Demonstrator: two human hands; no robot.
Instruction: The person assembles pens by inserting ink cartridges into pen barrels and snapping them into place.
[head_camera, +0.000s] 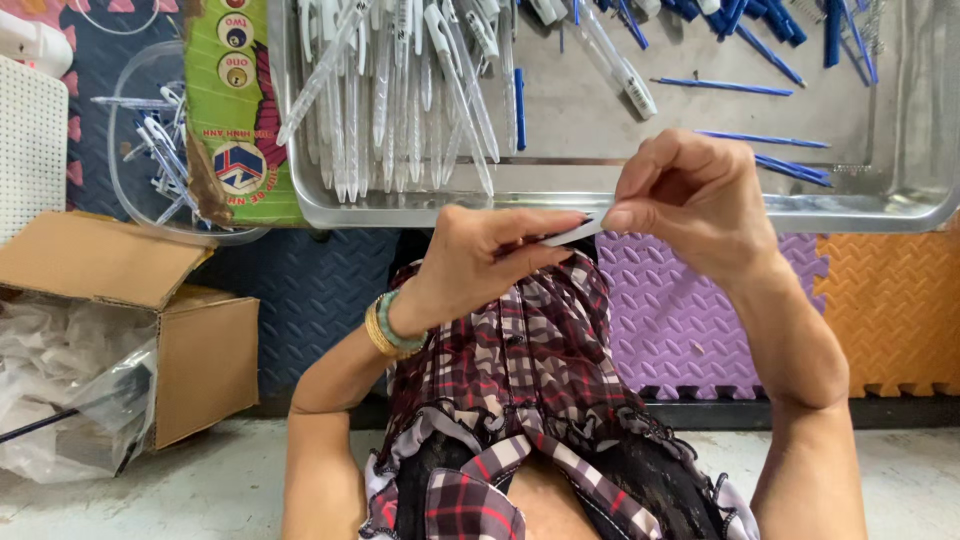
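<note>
Silver tray (560, 210); blue refills (760, 138); purple mat (670, 320); seemingly white barrels (400, 110).

Most of the white pen barrel (575, 232) is hidden inside the left hand (480, 255) and right hand (690, 195); only a short middle stretch is seen. The metal tray (600, 205) is cut off by the top edge, along with the white pen barrels (400, 90) and blue refills (760, 140). The cardboard box (130, 310) is cropped at the left edge. Contents of the clear plastic tub (150, 150) are too small to tell.
</note>
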